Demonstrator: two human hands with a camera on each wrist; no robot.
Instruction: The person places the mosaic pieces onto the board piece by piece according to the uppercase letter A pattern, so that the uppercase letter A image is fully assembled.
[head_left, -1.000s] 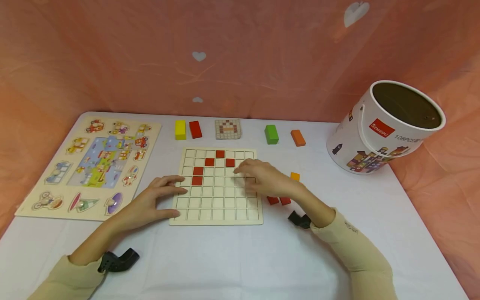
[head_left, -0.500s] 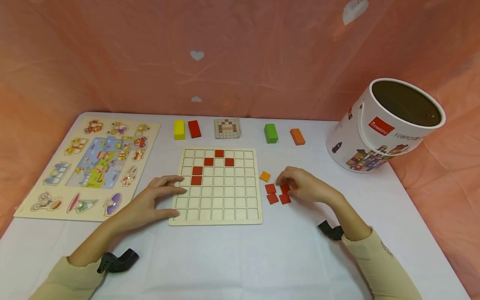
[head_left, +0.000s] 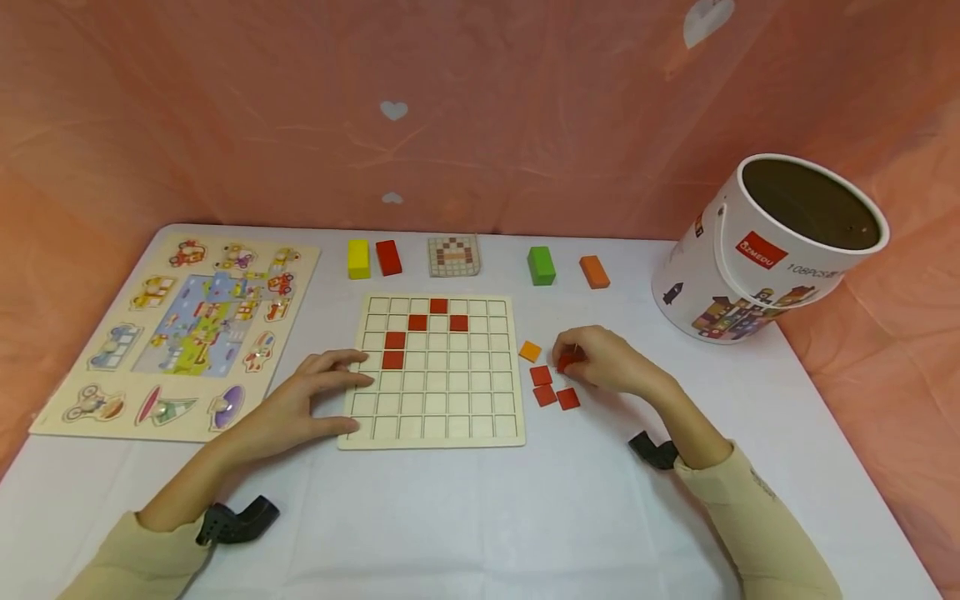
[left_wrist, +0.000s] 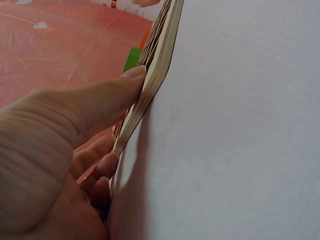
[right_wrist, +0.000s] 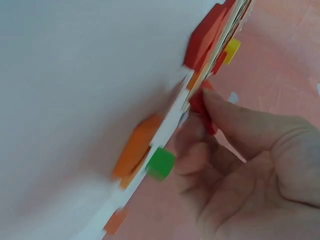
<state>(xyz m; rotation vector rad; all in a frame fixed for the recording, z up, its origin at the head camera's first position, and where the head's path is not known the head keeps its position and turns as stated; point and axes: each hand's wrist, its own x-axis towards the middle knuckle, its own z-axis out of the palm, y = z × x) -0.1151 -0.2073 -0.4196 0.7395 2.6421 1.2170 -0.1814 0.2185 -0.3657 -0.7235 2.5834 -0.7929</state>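
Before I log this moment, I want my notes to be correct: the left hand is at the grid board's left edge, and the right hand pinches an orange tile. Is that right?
Not quite: the right wrist view shows the right hand pinching a red tile, not an orange one. The left hand is at the left edge of the grid board, as you say.

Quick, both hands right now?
Left hand: open, fingertips resting at the left edge of the grid board.
Right hand: closed, pinching a red tile.
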